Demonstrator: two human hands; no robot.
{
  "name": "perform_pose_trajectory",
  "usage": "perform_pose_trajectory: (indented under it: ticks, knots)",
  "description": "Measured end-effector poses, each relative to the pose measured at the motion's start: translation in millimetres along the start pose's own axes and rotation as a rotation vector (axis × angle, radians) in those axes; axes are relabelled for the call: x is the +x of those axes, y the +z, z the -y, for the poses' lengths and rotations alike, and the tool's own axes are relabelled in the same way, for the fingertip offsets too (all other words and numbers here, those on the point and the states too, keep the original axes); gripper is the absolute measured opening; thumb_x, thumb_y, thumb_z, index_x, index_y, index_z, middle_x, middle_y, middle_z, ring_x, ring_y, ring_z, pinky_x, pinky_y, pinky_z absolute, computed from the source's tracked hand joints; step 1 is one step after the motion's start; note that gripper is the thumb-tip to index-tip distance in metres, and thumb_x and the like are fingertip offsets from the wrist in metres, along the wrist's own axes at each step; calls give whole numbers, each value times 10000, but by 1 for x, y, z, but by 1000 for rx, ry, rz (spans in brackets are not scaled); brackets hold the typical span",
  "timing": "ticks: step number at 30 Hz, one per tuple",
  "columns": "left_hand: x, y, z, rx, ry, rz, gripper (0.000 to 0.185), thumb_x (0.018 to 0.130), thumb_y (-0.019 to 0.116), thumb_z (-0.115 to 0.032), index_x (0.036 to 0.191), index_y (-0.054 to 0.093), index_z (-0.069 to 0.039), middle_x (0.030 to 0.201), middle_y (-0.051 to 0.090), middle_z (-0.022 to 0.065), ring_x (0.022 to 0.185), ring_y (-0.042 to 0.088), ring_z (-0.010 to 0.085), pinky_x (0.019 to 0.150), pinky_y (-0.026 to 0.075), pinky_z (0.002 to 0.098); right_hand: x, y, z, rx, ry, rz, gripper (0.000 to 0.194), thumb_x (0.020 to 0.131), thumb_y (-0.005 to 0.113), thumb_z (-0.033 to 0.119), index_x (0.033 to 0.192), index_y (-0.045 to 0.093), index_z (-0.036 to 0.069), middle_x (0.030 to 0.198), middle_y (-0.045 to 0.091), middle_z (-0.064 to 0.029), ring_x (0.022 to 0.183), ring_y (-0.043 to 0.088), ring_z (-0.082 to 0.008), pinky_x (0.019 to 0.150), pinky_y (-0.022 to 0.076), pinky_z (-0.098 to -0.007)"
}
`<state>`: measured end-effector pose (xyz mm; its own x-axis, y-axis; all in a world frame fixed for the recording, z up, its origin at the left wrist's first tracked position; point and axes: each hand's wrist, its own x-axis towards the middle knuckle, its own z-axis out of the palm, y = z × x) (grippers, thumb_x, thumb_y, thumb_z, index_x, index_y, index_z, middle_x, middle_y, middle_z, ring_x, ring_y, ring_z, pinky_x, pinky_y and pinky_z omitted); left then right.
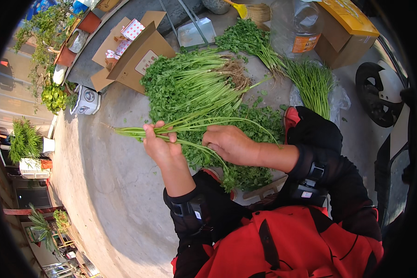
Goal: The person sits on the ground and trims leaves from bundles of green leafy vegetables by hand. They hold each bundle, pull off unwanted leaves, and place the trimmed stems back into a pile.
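Note:
My left hand (163, 142) is closed around the lower stems of a leafy green plant (135, 131), likely coriander, with its thin root end pointing left. The plant's long stems spread right towards my right hand (231, 144). One stem arches over that wrist and another droops below the fingers to a leafy tip. The right fingers are curled close to the stems; whether they pinch one is hidden. Beyond both hands lies a large heap of similar greens (198, 80), roots to the right. Loose leafy greens (260, 121) lie beneath the right forearm.
An open cardboard box (142, 52), a metal dustpan (196, 33) and a broom (253, 12) are at the back. A smaller bunch (248, 40), a large plastic bottle (304, 27) and thin green stalks (311, 85) on plastic lie right. A wheel (378, 93) stands far right.

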<state>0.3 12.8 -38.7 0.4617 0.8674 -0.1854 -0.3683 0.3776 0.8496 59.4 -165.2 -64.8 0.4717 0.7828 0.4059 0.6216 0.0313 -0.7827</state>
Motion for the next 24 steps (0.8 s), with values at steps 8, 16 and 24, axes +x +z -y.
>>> perform_pose_trajectory:
  ticks: [8, 16, 24]
  knots:
    - [0, -3, 3, -62, -48, 45, 222, 980, 464, -284, 902, 458, -76, 807, 576, 113, 594, 521, 213, 377, 364, 270, 1, 1, 0, 29, -1, 50, 84, 755, 554, -18, 786, 563, 60, 732, 546, -121, 717, 575, -368, 616, 451, -452]
    - [14, -18, -2, -271, -278, 170, 224, 980, 458, -302, 886, 486, -100, 813, 552, 50, 640, 497, 169, 377, 367, 255, 3, 9, -8, 101, 46, -36, 171, 775, 538, -20, 863, 620, 100, 739, 551, -109, 679, 554, -357, 627, 469, -419]
    - [21, -25, -5, -400, -426, 250, 209, 942, 529, -273, 871, 482, -82, 778, 488, -10, 702, 487, 106, 390, 360, 219, 11, -9, 2, 1093, 545, 422, 265, 912, 424, 79, 1090, 616, 35, 770, 603, 11, 546, 409, -47, 503, 365, -220]
